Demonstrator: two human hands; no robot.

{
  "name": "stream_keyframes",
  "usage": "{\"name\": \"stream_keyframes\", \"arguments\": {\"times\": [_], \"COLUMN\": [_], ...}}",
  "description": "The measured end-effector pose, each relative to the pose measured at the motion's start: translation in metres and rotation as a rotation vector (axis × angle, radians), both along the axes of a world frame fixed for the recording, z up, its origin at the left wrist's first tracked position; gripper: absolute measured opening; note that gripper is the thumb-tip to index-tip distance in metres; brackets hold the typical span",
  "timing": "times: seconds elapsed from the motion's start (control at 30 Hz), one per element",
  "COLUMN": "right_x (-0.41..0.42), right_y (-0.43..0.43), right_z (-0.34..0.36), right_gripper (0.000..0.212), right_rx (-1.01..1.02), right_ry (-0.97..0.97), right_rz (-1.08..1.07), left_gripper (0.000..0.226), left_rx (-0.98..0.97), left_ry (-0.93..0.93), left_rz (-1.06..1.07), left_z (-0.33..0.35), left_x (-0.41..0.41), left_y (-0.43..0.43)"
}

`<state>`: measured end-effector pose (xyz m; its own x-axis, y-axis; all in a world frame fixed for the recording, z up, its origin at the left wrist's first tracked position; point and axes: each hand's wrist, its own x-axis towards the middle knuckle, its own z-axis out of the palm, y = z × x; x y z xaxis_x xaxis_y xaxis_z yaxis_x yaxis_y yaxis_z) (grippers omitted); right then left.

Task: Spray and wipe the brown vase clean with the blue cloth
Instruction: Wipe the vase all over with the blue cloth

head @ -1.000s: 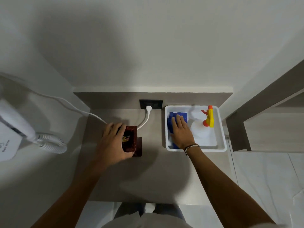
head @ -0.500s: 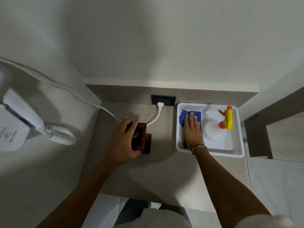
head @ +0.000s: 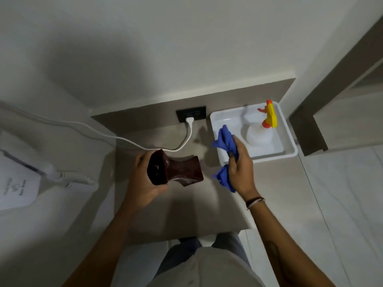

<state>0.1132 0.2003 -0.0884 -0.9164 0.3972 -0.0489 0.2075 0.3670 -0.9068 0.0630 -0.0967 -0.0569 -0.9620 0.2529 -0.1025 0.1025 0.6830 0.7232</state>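
Note:
My left hand (head: 143, 183) grips the brown vase (head: 178, 169) near its mouth and holds it tilted on its side above the counter, base pointing right. My right hand (head: 240, 168) is closed on the bunched blue cloth (head: 224, 139), held just right of the vase and in front of the tray's near left corner. Cloth ends stick out above and below the fist. The spray bottle (head: 261, 131), white with a yellow and orange trigger head, stands in the white tray (head: 290, 150) at the back right.
A black wall socket (head: 191, 113) holds a white plug whose cable (head: 116, 136) runs left across the counter (head: 186, 214). A white wall-mounted hair dryer unit (head: 18, 183) with a coiled cord sits on the left. A wooden frame (head: 310, 129) stands to the right.
My left hand lifted the vase off the counter and tipped it sideways. My right hand took the blue cloth out of the tray and brought it toward the vase.

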Motion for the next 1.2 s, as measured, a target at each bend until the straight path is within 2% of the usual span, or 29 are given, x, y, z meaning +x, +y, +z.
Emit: {"name": "stream_keyframes", "arguments": {"times": [0.17, 0.27, 0.3, 0.4, 0.47, 0.5, 0.57, 0.63, 0.67, 0.7, 0.73, 0.83, 0.93, 1.0, 1.07, 1.13, 1.2], "right_x": [0.025, 0.029, 0.030, 0.029, 0.024, 0.021, 0.021, 0.026, 0.026, 0.027, 0.027, 0.024, 0.018, 0.023, 0.023, 0.020, 0.016], "right_y": [-0.109, -0.164, -0.167, -0.135, -0.126, -0.137, -0.173, -0.192, -0.186, -0.171, -0.154, -0.124, -0.164, -0.188, -0.178, -0.143, -0.114], "right_z": [0.006, -0.003, -0.008, -0.031, -0.028, -0.013, 0.003, 0.001, -0.008, -0.007, -0.018, -0.035, -0.014, -0.008, -0.016, -0.016, -0.024], "right_gripper": [0.066, 0.087, 0.090, 0.082, 0.070, 0.062, 0.058, 0.079, 0.085, 0.082, 0.078, 0.092, 0.083, 0.074, 0.059, 0.063, 0.046], "right_rx": [-0.130, -0.069, -0.057, 0.116, 0.117, 0.062, 0.008, 0.147, 0.187, 0.129, 0.167, 0.250, 0.098, 0.069, 0.062, -0.072, -0.137], "right_ry": [0.040, 0.103, 0.110, -0.032, -0.134, -0.128, 0.007, 0.170, 0.166, 0.090, 0.017, -0.150, -0.051, 0.102, 0.172, -0.050, -0.168], "right_rz": [0.232, 0.481, 0.502, 0.433, 0.368, 0.376, 0.420, 0.516, 0.526, 0.524, 0.506, 0.425, 0.471, 0.538, 0.557, 0.416, 0.262], "left_gripper": [0.102, 0.095, 0.095, 0.101, 0.100, 0.099, 0.094, 0.092, 0.094, 0.097, 0.100, 0.105, 0.101, 0.090, 0.092, 0.101, 0.101], "left_rx": [0.009, -0.024, -0.038, -0.069, -0.061, -0.056, -0.030, -0.006, -0.014, -0.039, -0.061, -0.051, -0.044, -0.001, -0.026, -0.086, -0.071], "left_ry": [-0.034, -0.008, 0.015, 0.030, 0.022, 0.024, -0.007, -0.031, -0.024, -0.009, 0.008, 0.010, -0.040, -0.050, -0.043, -0.026, -0.058], "left_rz": [0.002, -0.036, -0.040, -0.006, -0.007, -0.008, 0.012, 0.054, 0.056, 0.045, 0.037, 0.048, 0.051, 0.076, 0.090, 0.096, 0.123], "left_z": [0.002, 0.002, 0.002, -0.001, 0.000, -0.001, -0.004, -0.007, -0.009, -0.011, -0.013, -0.013, -0.007, -0.003, -0.003, -0.004, 0.002], "left_x": [-0.001, -0.004, -0.002, 0.000, 0.001, -0.001, -0.004, -0.002, -0.001, 0.000, 0.001, 0.001, 0.002, 0.003, 0.006, 0.007, 0.006], "left_y": [-0.022, -0.026, -0.031, -0.039, -0.038, -0.036, -0.034, -0.036, -0.038, -0.041, -0.043, -0.043, -0.036, -0.034, -0.037, -0.042, -0.045]}}
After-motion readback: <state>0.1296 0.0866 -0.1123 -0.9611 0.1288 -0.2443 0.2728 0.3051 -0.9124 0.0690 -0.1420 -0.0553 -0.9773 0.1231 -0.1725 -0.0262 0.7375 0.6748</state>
